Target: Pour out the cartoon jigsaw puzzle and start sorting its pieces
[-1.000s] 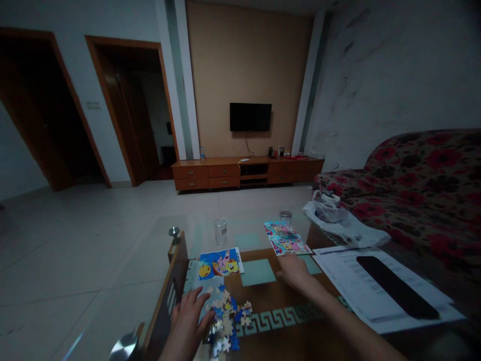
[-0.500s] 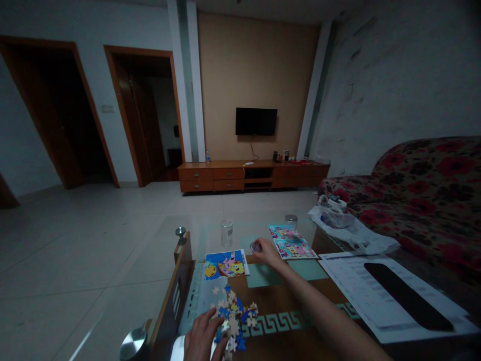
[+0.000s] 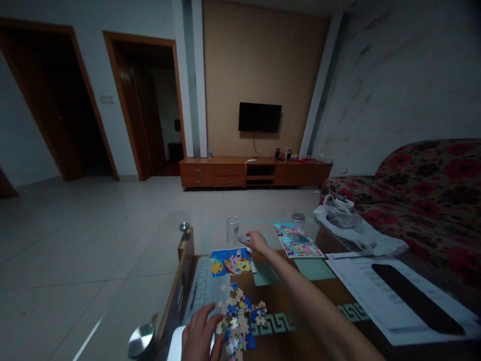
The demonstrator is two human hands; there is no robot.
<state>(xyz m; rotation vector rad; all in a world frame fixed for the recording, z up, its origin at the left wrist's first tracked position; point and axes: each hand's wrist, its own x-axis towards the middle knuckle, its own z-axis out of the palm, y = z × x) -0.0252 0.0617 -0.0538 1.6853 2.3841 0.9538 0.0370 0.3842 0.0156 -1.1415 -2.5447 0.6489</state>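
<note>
My right hand [image 3: 258, 241] reaches far over the glass table and pinches a round lid [image 3: 242, 239] by its edge. Just left of the lid stands a clear glass jar [image 3: 232, 230] with no lid on top. Below them lies a bright cartoon picture [image 3: 230, 262]. My left hand [image 3: 201, 331] rests at the table's near left with its fingers apart, beside a heap of jigsaw pieces [image 3: 240, 321] in blue, yellow and plain backing. Its fingertips are at the heap's edge. A white object [image 3: 176, 343] is partly hidden under that hand.
Two cartoon pictures [image 3: 300, 247] and a lidded jar [image 3: 298, 219] stand right of my right hand. Farther right are a plastic bag [image 3: 361, 233], paper sheets [image 3: 356, 291] and a long black object [image 3: 417, 299]. A wooden edge with metal knobs [image 3: 142, 341] runs along the left.
My right hand has carried the lid left, closer to the open glass jar. My left hand stays beside the jigsaw pieces. The whole view has shifted slightly.
</note>
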